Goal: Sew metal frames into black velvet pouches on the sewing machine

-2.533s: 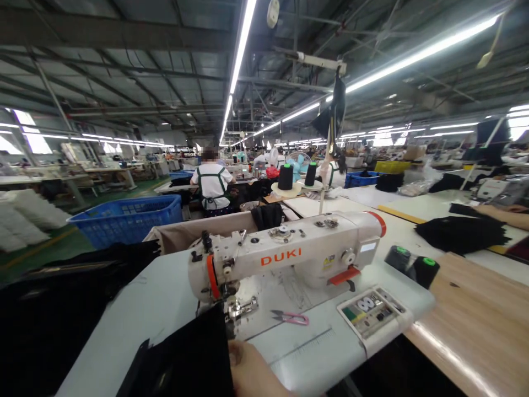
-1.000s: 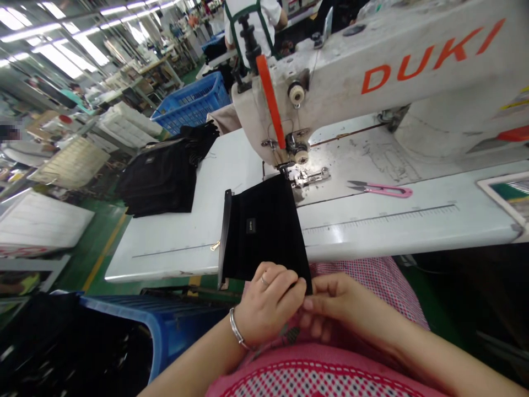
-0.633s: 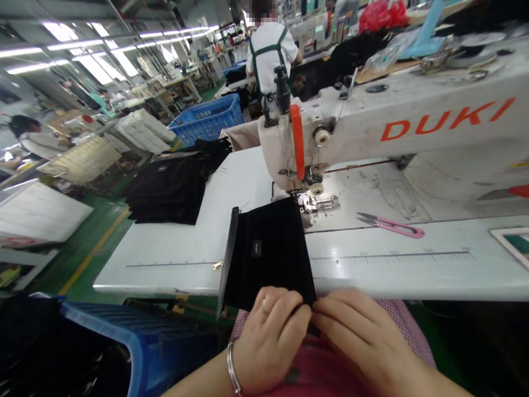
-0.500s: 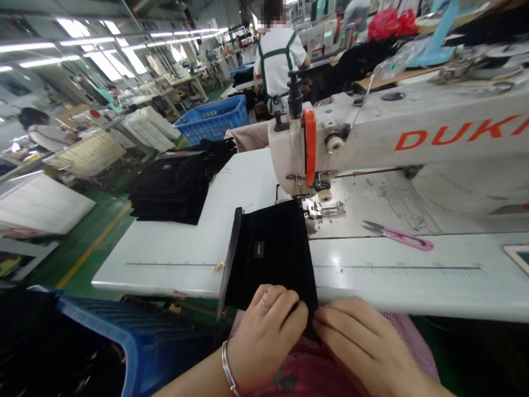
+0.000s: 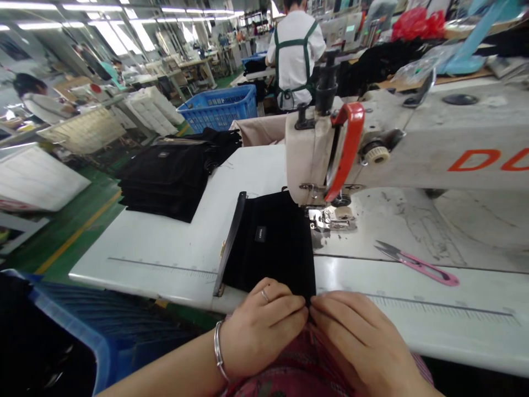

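A black fabric pouch (image 5: 275, 248) with a small label and a zipper strip (image 5: 231, 242) along its left side lies on the white sewing table. Its far right corner reaches the presser foot (image 5: 330, 219) of the sewing machine (image 5: 314, 149). At the pouch's near right corner, my left hand (image 5: 266, 325), wearing a ring and a bangle, pinches the fabric edge. Close beside it, my right hand (image 5: 359, 331) grips the same corner, fingers pressed together. The fingertips of both hands nearly meet, and the fabric between them is mostly hidden.
Pink-handled thread snips (image 5: 417, 263) lie right of the presser foot. A stack of black pouches (image 5: 165, 179) sits at the table's left. A blue crate (image 5: 103, 336) with black items stands at lower left, another blue basket (image 5: 223, 110) behind. A person (image 5: 295, 55) stands beyond the machine.
My left hand's fingers have drawn closer to my right hand at the pouch corner. The pouch's zipper side has swung slightly upward, and the camera view has shifted.
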A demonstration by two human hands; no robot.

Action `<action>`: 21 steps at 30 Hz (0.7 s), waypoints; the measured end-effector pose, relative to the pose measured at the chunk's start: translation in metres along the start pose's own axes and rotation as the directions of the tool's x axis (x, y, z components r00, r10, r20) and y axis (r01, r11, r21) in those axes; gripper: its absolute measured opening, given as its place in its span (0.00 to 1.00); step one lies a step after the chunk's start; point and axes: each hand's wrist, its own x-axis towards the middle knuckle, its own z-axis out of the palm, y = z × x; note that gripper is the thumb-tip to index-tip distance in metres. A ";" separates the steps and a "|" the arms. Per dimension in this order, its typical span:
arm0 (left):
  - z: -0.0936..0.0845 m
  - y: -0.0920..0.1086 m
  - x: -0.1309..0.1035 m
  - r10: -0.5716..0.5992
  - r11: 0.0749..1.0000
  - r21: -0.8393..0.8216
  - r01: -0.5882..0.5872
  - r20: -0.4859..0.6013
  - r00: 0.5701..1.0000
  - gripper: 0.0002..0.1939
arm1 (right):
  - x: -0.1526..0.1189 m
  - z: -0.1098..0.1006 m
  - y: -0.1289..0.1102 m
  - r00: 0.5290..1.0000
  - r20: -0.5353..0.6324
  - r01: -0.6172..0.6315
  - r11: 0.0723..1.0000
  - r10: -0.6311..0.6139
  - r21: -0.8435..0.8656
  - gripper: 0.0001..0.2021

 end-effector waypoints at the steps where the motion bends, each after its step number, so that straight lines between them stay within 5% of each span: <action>1: -0.001 -0.003 0.002 -0.004 1.000 -0.021 0.004 0.000 1.000 0.09 | 0.002 -0.001 0.001 1.000 0.010 -0.003 1.000 0.003 0.001 0.11; 9: -0.013 -0.027 0.025 0.036 0.996 -0.083 -0.035 0.012 0.999 0.12 | 0.012 -0.004 0.015 0.997 0.062 -0.050 0.999 0.049 0.011 0.13; 15: -0.014 -0.039 0.041 0.043 0.994 -0.103 -0.047 -0.039 0.998 0.08 | 0.016 -0.012 0.019 0.973 0.102 -0.219 0.965 0.205 0.145 0.08; 21: -0.016 -0.041 0.047 0.046 0.991 -0.127 -0.045 0.004 0.999 0.09 | 0.012 -0.013 0.018 0.976 0.119 -0.197 0.970 0.180 0.146 0.13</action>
